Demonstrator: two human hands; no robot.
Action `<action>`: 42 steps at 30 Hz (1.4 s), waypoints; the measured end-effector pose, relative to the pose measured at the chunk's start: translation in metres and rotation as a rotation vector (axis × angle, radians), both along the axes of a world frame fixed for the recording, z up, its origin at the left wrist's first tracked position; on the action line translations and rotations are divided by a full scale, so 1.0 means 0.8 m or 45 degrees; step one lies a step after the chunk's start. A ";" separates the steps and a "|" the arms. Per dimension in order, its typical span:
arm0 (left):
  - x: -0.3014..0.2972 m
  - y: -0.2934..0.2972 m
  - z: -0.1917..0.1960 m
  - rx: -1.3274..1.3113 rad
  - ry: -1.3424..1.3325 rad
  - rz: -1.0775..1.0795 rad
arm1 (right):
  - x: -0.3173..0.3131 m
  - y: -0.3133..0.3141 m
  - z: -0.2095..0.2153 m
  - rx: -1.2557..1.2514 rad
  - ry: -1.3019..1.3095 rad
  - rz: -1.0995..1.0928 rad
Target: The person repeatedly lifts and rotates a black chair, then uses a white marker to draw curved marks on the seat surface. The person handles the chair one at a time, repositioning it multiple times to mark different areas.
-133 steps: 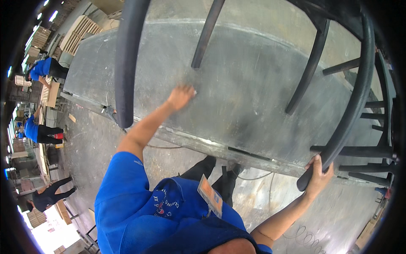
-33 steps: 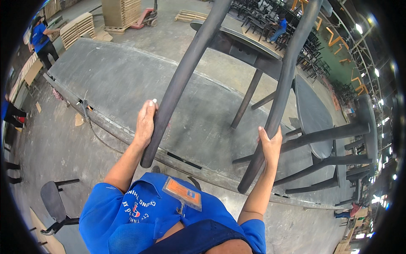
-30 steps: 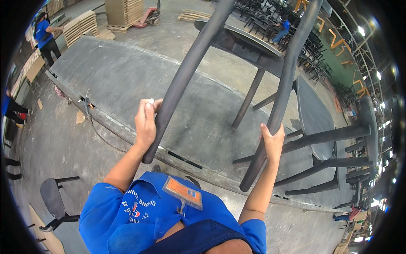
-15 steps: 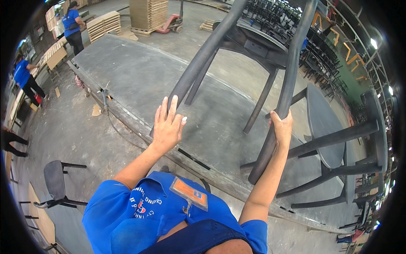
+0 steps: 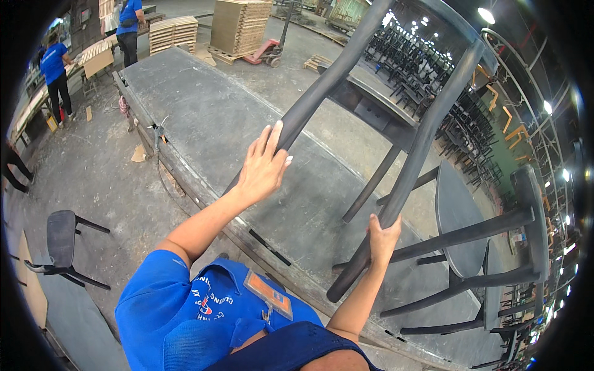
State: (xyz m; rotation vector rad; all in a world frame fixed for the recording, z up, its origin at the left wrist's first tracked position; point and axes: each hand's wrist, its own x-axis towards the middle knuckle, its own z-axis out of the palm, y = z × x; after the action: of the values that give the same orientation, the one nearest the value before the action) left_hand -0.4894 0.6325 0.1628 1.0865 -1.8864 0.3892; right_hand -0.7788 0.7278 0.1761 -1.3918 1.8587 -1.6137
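Note:
I hold a dark grey wooden chair [image 5: 396, 105] tipped over the long grey workbench [image 5: 204, 117], its legs pointing back toward me. My left hand [image 5: 263, 167] lies flat against the left leg [image 5: 322, 86], fingers stretched out and not wrapped round it. My right hand [image 5: 382, 238] is closed round the right leg [image 5: 427, 136] near its lower end. The chair's seat frame is at the top, far from me.
A second dark chair [image 5: 476, 247] lies on its side on the bench at right. A small dark chair [image 5: 62, 238] stands on the floor at left. People in blue shirts [image 5: 55, 74] work at the upper left near stacked boards [image 5: 238, 25]. Rows of chairs [image 5: 458, 105] fill the background.
The chair has swung up and away from me. My left hand let go of the left leg, spread its fingers and slid higher along it. My right hand kept its grip.

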 end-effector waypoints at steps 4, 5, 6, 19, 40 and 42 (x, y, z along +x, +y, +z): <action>-0.025 -0.037 0.040 -0.092 0.016 0.009 | 0.005 0.011 -0.015 -0.001 -0.005 -0.003; -0.032 -0.046 0.051 -0.109 0.009 0.015 | 0.005 0.012 -0.017 -0.001 -0.022 0.013; -0.038 -0.055 0.060 -0.126 0.002 0.020 | 0.006 0.013 -0.019 -0.002 -0.034 0.028; -0.051 -0.124 0.119 -0.104 -0.059 -0.094 | 0.006 0.001 -0.017 -0.054 0.088 -0.039; -0.049 -0.151 0.080 -0.149 -0.109 0.008 | -0.012 -0.063 0.022 -0.010 -0.011 0.060; -0.039 -0.139 0.065 -0.146 -0.144 0.028 | -0.014 -0.072 0.023 -0.004 -0.010 0.045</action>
State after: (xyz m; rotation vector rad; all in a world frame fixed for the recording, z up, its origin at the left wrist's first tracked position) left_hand -0.5210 0.5211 0.2145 1.0278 -1.9272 0.5753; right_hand -0.7902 0.6703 0.1949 -1.4094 1.8176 -1.6035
